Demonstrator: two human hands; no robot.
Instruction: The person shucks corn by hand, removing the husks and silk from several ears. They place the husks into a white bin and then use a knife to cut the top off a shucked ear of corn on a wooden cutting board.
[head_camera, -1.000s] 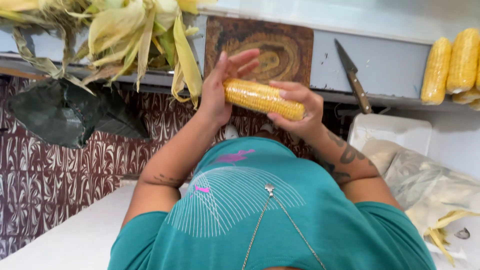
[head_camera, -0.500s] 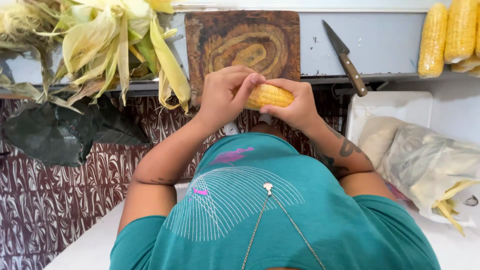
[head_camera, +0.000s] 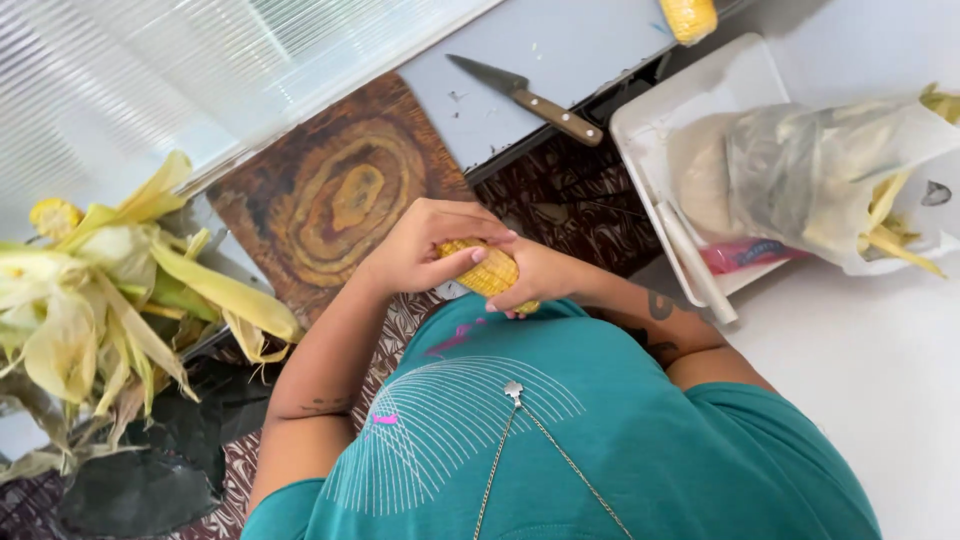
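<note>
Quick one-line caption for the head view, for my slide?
Both hands, left hand and right hand, grip a yellow husked corn cob near a brown wooden cutting board.

grey counter (head_camera: 560, 40) under bright ribbed window (head_camera: 130, 90); brown patterned cloth (head_camera: 560, 190) below; white surface (head_camera: 860, 370) right.

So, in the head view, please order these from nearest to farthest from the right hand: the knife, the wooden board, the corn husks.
From the right hand, which grips the corn cob:
1. Wooden board, just past the hands, up and left.
2. Knife, on the grey counter above the hands.
3. Corn husks, heaped at the far left edge.
</note>
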